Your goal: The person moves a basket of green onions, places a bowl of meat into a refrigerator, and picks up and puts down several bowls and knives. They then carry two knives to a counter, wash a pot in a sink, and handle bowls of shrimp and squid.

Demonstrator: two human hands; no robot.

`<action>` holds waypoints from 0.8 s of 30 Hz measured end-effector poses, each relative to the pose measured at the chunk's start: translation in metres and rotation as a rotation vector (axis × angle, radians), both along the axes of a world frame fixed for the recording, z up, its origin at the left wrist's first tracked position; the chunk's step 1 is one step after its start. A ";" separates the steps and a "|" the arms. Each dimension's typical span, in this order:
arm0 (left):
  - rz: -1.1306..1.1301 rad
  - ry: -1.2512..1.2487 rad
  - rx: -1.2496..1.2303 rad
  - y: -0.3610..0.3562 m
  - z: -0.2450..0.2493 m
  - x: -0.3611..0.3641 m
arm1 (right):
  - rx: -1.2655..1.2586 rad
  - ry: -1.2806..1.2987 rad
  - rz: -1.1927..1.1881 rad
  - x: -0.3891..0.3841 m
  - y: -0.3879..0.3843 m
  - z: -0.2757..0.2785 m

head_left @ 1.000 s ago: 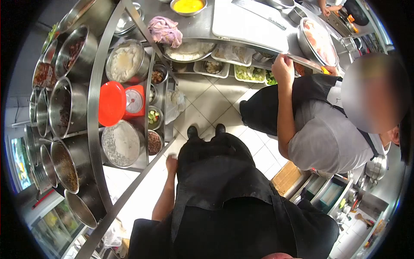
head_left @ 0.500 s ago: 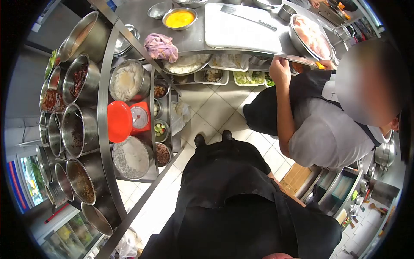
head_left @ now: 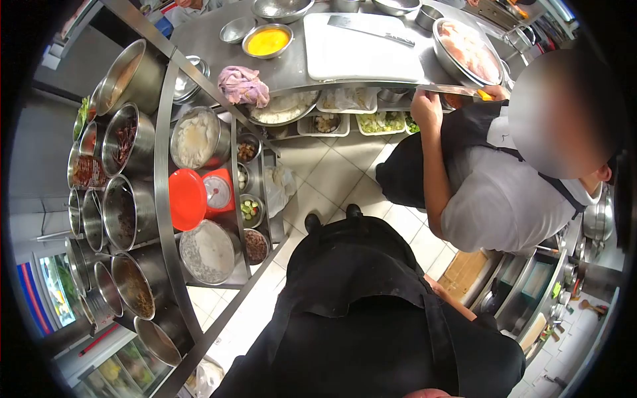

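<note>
My right forearm shows at the right side of my black apron, hanging down, with its hand hidden behind the clothing. Of my left hand nothing shows. In front of me stands a steel counter bearing a white cutting board with a cleaver lying on it. Left of the board are a bowl of yellow liquid and a crumpled pink cloth. A large bowl of pale raw meat sits at the board's right.
A co-worker at the right holds a blade with an orange handle at the counter edge. A steel rack on the left holds many bowls, a red scale and a red plate. Food trays sit under the counter.
The view has shifted slightly, so the rack stands a little lower and the counter a little further left. Part of another person now shows at the top left. The co-worker's pose is nearly the same.
</note>
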State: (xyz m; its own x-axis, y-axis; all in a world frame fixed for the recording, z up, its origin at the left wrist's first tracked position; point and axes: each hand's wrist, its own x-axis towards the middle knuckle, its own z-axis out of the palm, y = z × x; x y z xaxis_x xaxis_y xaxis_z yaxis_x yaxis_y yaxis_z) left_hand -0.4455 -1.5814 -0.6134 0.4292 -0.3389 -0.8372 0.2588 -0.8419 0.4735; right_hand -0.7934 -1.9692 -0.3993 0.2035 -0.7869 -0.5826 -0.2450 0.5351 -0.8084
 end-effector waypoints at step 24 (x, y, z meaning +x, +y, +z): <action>0.334 -0.160 -0.363 -0.201 0.071 0.056 | 0.254 -0.613 -0.686 -0.058 0.041 -0.192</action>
